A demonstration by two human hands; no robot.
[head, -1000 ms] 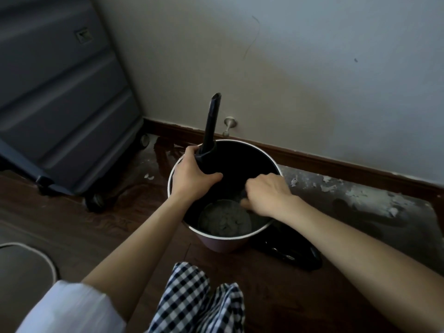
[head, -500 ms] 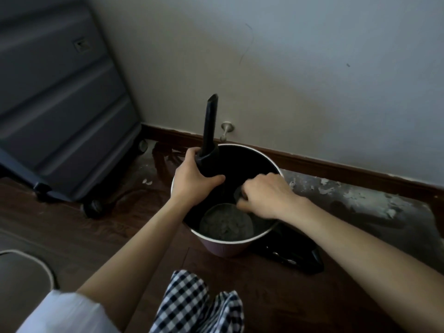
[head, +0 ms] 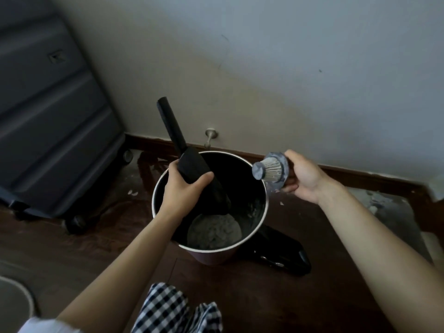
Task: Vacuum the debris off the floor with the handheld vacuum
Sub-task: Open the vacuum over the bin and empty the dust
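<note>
So closest to me there's a bit of checked fabric (head: pixel 177 308) at the bottom of the view, then both forearms reaching out over the dark wood floor (head: pixel 240 296). My left hand (head: pixel 182 188) is wrapped tight around the black dust cup of the handheld vacuum (head: pixel 192 169), tilted open end down into the bin (head: pixel 262 224), with the crevice nozzle poking up and back toward the wall. A grey clump of dust (head: pixel 213 231) sits in the bottom of the bin. My right hand (head: pixel 302 179) is pinching the pleated filter (head: pixel 271 169) by its wide rim, holding it just over the bin's right edge, clear of the cup. What looks like the motor body of the vacuum (head: pixel 283 253) lies on the floor right behind the bin. I'd say this is the emptying step, not sucking up anything. Next I figure the filter wants a tap over the bin, then seating back in the cup squarely. Pale flakes (head: pixel 374 203) are scattered along the baseboard (head: pixel 360 174), so there's floor left to do.
</note>
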